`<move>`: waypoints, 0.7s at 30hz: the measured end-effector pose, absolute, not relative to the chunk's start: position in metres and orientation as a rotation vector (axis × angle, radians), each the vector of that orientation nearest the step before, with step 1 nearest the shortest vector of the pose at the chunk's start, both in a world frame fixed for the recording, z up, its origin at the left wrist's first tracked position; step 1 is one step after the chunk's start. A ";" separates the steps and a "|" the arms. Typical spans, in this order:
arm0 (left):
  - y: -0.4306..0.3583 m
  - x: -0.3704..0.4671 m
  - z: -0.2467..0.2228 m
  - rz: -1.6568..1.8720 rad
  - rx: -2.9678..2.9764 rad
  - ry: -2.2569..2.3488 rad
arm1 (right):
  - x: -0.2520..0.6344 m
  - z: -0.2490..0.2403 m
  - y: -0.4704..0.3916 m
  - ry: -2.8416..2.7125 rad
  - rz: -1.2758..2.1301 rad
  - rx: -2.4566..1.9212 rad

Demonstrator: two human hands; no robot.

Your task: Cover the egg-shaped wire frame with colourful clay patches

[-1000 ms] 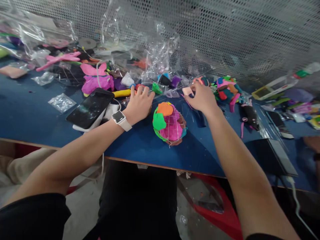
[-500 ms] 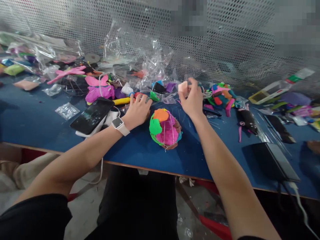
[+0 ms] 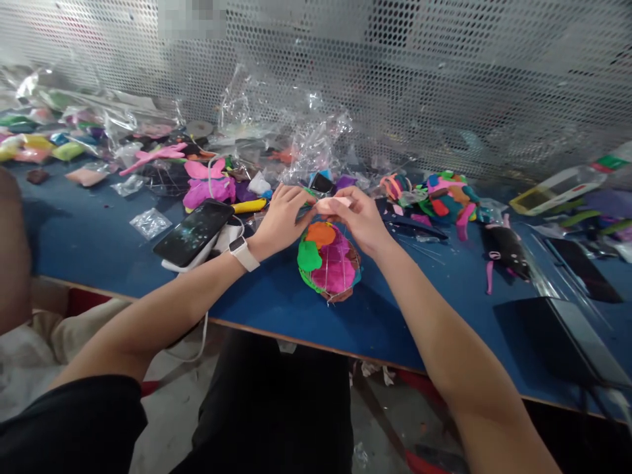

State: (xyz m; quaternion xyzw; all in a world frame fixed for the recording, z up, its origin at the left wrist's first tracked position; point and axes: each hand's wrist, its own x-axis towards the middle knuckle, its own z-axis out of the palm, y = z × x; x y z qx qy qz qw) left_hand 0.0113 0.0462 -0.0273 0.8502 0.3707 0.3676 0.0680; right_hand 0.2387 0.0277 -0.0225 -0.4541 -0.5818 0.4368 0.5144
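My right hand (image 3: pixel 363 220) pinches a lump of pale pink modelling clay (image 3: pixel 336 203) between thumb and fingers. The fingertips of my left hand (image 3: pixel 285 218) close on the clay's left end. Just below both hands, a rounded wire frame (image 3: pixel 330 289) rests on the blue table. Patches of orange clay (image 3: pixel 320 234), green clay (image 3: pixel 309 256) and magenta clay (image 3: pixel 338 268) cover much of it, with brown and blue bits at its right side. The far side of the frame is hidden.
A phone (image 3: pixel 193 232) lies left of my left hand, near a yellow-handled tool (image 3: pixel 249 206). Crumpled clear plastic (image 3: pixel 311 141) piles against the perforated metal screen (image 3: pixel 419 79). Rightward are a multicoloured clay figure (image 3: pixel 451 191), a black clay figure (image 3: pixel 504 250) and a black box (image 3: pixel 557 339).
My right hand has brought the pale pink clay left and nearer, above the wire frame. My left hand has moved right and met it there. Another person's arm now shows at the left edge.
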 end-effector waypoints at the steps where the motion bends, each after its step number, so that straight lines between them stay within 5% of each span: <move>1: 0.047 0.011 -0.027 1.124 2.542 1.105 | 0.238 -0.022 0.027 -1.418 1.008 -1.110; 21: 0.035 0.011 -0.019 1.228 2.387 0.789 | 0.234 -0.007 0.013 -1.576 0.680 -1.206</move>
